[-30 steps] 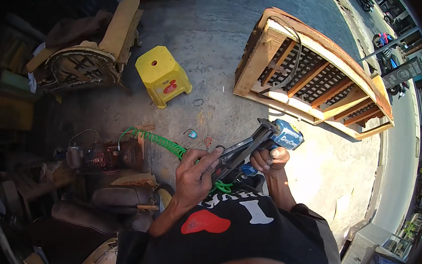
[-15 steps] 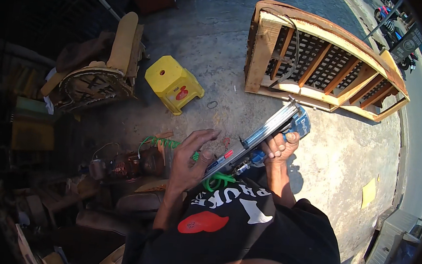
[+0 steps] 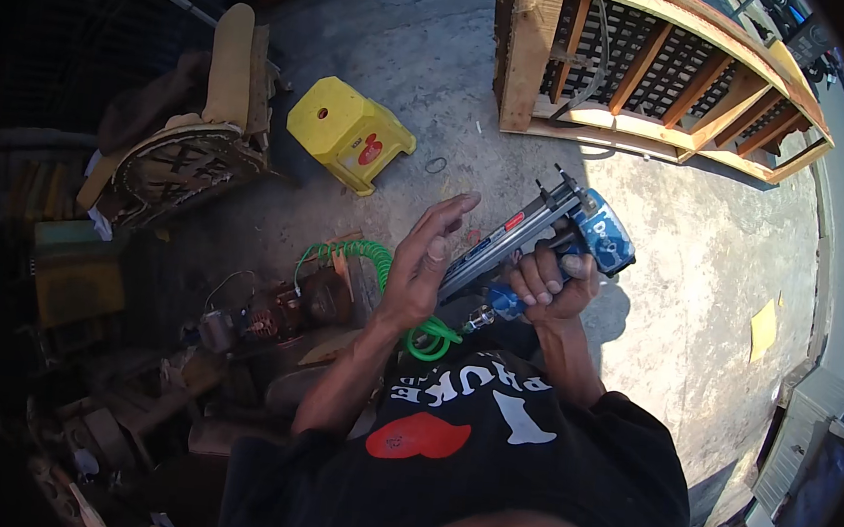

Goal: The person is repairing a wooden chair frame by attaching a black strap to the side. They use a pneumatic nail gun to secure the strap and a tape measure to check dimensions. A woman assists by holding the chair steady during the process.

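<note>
My right hand [image 3: 556, 283] is wrapped round the handle of a blue pneumatic staple gun [image 3: 607, 238], held tilted in front of my chest. Its long grey magazine [image 3: 504, 239] slants down to the left. Beside the magazine's rear end, my left hand [image 3: 430, 256] has its fingers stretched out and grips nothing; whether the palm touches the magazine I cannot tell. A green coiled air hose [image 3: 432, 341] runs from a metal fitting [image 3: 478, 318] at the handle's base, passing behind my left wrist.
A yellow plastic stool [image 3: 348, 135] stands ahead on the concrete. A wooden frame with black webbing [image 3: 649, 73] lies far right. To the left is a stripped chair [image 3: 190, 158]. A compressor-like machine [image 3: 288, 307] sits among dark clutter at lower left.
The magazine's labelled part has slid up toward the staple gun's head, covering the silver rail exposed before. My left hand has moved up and right with it. The right hand keeps its grip.
</note>
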`<state>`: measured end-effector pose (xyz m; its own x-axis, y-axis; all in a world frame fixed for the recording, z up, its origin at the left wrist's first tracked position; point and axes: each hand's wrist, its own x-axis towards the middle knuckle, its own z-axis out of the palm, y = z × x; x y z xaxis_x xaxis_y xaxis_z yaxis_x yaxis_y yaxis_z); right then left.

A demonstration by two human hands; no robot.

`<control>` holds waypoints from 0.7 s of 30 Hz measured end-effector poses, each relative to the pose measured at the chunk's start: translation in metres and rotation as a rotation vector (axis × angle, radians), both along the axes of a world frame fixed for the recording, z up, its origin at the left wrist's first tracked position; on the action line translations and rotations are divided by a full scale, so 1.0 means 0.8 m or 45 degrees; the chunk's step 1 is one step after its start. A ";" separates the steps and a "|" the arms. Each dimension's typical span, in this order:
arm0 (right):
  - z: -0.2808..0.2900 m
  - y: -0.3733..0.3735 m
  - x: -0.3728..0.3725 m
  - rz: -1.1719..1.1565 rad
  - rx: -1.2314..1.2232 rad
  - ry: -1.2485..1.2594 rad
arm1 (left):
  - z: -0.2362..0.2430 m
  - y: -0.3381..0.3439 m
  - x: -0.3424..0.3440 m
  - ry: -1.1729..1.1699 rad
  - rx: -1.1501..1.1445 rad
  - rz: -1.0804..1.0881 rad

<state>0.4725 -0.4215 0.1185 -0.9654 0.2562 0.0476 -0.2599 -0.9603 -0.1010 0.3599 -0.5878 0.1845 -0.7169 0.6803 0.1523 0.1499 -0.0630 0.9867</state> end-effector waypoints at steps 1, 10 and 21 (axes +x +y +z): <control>-0.013 0.006 0.009 -0.040 -0.044 -0.100 | -0.011 0.011 0.003 -0.059 0.005 -0.014; -0.204 0.053 0.067 -0.130 -0.214 -0.626 | -0.259 0.051 0.038 -0.743 -0.219 0.048; -0.508 0.112 0.131 0.196 -0.270 -1.092 | -0.864 0.026 -0.082 0.193 -1.359 0.207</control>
<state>0.5772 -0.3317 -0.2878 -0.6718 0.0427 -0.7395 -0.0436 -0.9989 -0.0181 0.2940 -0.5670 -0.5067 -0.8339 0.4132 -0.3660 0.2037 0.8466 0.4917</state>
